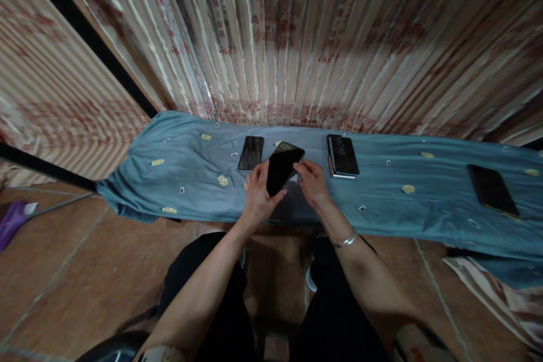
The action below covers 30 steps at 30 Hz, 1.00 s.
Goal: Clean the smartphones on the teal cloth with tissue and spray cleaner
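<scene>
A dark smartphone [283, 168] is tilted in my left hand [259, 191], whose fingers and thumb wrap its lower left side. My right hand [313, 180] is closed in a pinch at the phone's right edge. A small pale piece shows beside the right fingertips, but I cannot tell what it is. Just left of the held phone, another black phone [251, 153] lies flat on the blue cloth [199, 181]. To the right of my right hand lies a small stack of phones [344, 155], the top one with a black screen.
Farther right on the cloth lies a dark phone [492, 189]. A patterned curtain [288, 39] hangs behind the cloth-covered surface. Black poles [97, 45] stand at the left. A purple object [12, 223] is on the tiled floor [63, 271]. My knees are below the front edge.
</scene>
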### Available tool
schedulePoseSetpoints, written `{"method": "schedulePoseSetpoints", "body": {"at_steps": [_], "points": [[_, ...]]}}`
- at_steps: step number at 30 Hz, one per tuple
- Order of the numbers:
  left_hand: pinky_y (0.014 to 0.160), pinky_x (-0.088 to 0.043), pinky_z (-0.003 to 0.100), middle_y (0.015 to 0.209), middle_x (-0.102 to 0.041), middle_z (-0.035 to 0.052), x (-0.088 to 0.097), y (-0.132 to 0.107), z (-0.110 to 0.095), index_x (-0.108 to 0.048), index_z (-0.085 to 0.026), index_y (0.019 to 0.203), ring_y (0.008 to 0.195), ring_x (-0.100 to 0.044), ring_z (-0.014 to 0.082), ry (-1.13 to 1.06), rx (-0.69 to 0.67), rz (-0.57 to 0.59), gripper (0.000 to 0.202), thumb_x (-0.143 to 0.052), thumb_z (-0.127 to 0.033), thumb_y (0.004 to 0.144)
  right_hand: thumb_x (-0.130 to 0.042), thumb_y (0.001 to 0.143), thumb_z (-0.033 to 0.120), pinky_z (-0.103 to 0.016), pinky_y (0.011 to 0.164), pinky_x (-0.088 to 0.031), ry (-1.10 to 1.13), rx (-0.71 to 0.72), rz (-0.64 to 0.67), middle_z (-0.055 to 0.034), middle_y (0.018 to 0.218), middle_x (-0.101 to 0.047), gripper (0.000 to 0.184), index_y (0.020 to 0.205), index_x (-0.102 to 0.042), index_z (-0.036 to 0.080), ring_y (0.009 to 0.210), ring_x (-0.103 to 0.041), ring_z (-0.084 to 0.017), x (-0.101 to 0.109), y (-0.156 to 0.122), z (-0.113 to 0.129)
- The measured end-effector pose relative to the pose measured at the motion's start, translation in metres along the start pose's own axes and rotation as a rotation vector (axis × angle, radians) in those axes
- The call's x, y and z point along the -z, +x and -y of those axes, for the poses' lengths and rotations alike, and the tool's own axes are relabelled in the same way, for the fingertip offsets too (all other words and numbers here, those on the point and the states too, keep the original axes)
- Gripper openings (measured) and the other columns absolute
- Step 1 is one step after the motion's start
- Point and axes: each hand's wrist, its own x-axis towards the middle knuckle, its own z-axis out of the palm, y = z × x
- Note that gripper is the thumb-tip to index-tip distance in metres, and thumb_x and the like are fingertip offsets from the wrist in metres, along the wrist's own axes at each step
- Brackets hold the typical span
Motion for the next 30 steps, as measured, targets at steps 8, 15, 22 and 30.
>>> {"method": "schedulePoseSetpoints", "body": {"at_steps": [8,15,22,30], "points": [[0.123,-0.042,0.041,0.132,-0.074,0.0121,0.006,0.002,-0.015,-0.074,-0.022,0.12,0.142,-0.061,0.031,-0.667,0.403,-0.09,0.047,-0.088,-0.03,0.076,-0.086,0.061,0.053,-0.025,0.053,-0.038,0.06,-0.056,-0.05,0.0078,0.055,-0.055,0.04,0.059,-0.056,0.026,0.055,-0.047,-0.012,0.011,0.007,-0.003],[0.095,-0.061,0.043,0.102,-0.082,0.0136,0.016,0.0,-0.026,-0.077,-0.016,0.1,0.115,-0.075,0.0334,-1.079,0.735,0.108,0.045,-0.055,-0.055,0.103,-0.092,0.059,0.046,-0.026,0.055,-0.047,0.191,-0.133,0.02,0.0066,0.06,-0.065,0.036,0.064,-0.064,0.025,0.057,-0.058,-0.014,0.013,0.004,0.004],[0.099,-0.062,0.05,0.106,-0.082,0.0103,0.014,-0.005,-0.032,-0.076,-0.02,0.115,0.108,-0.077,0.0314,-1.144,0.739,0.126,0.036,-0.058,-0.048,0.104,-0.093,0.057,0.052,-0.026,0.056,-0.042,0.1,-0.096,0.003,0.0063,0.063,-0.062,0.04,0.067,-0.066,0.024,0.061,-0.055,-0.014,0.011,0.005,-0.001],[0.097,-0.061,0.041,0.099,-0.082,0.0091,0.006,-0.011,-0.029,-0.081,-0.022,0.113,0.111,-0.075,0.0311,-1.02,0.683,0.124,0.04,-0.055,-0.052,0.104,-0.067,0.088,0.047,-0.036,0.08,-0.058,-0.372,0.26,-0.058,-0.0002,0.079,-0.074,0.027,0.092,-0.079,0.023,0.081,-0.068,-0.022,0.027,0.019,-0.007]]}}
